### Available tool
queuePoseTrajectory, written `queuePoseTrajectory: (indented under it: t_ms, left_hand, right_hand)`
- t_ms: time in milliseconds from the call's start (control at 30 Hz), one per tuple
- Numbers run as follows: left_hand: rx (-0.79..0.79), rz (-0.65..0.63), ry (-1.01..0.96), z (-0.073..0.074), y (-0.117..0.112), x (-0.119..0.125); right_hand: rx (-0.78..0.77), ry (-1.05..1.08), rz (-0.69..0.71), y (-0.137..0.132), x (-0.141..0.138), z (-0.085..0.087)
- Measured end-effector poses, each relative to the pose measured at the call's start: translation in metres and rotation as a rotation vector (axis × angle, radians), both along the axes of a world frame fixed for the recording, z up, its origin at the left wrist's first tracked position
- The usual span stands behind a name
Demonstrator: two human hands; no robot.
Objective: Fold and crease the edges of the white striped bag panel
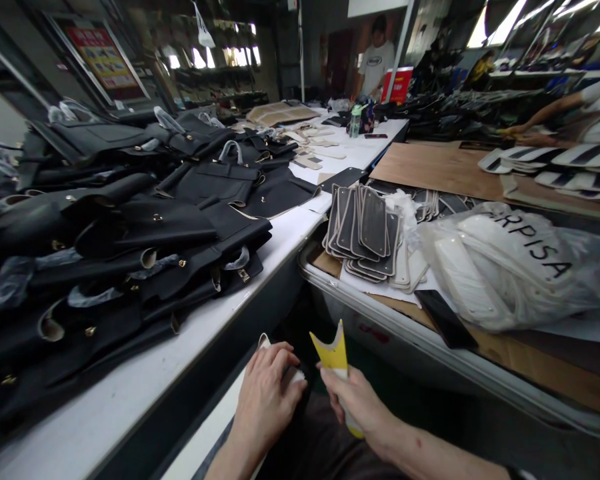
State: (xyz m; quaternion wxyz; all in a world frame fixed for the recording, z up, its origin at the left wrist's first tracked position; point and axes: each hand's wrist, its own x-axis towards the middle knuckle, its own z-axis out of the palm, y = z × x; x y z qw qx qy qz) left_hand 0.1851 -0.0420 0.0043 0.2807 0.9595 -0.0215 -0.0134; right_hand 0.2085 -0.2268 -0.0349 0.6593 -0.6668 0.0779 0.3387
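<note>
My right hand (357,403) is closed around a yellow tool (334,352) whose notched tip points up. My left hand (267,393) sits beside it with its fingers curled over a small white-edged piece (265,341) that I cannot make out clearly. Both hands are low in the view, above my dark-clothed lap, in the gap between two tables. A stack of dark flat pieces (365,230) with pale edges stands on the table just beyond my right hand.
A white table (145,383) on the left carries piles of black leather parts (130,233). On the right lie a plastic bag marked with letters (520,267), a black phone (443,319) and cardboard sheets (440,167). Other people work at the back and far right.
</note>
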Motion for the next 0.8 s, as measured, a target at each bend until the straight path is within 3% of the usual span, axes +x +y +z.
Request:
queuePoseTrajectory:
  t_ms: [100, 200, 433, 533, 667, 800]
  left_hand:
    - [-0.021, -0.013, -0.015, -0.002, 0.003, -0.002]
    - [-0.033, -0.053, -0.025, -0.004, 0.005, -0.004]
    - [-0.048, -0.057, -0.03, -0.007, 0.008, 0.002]
    - [-0.061, -0.034, -0.028, -0.003, 0.008, 0.004]
    - [-0.077, -0.025, -0.037, 0.001, 0.006, 0.001]
    - [-0.06, 0.0, -0.052, 0.0, 0.002, -0.005]
  right_hand:
    - [0.096, -0.053, 0.0, 0.027, 0.01, -0.013]
    - [0.14, -0.195, 0.035, 0.033, 0.012, -0.012]
    - [-0.186, -0.459, 0.205, 0.04, 0.011, 0.004]
    - [-0.173, -0.456, 0.178, 0.045, 0.011, 0.003]
    - [-0.035, -0.415, 0.106, 0.043, 0.005, -0.005]
    - [0.061, -0.163, -0.012, 0.034, -0.004, -0.013]
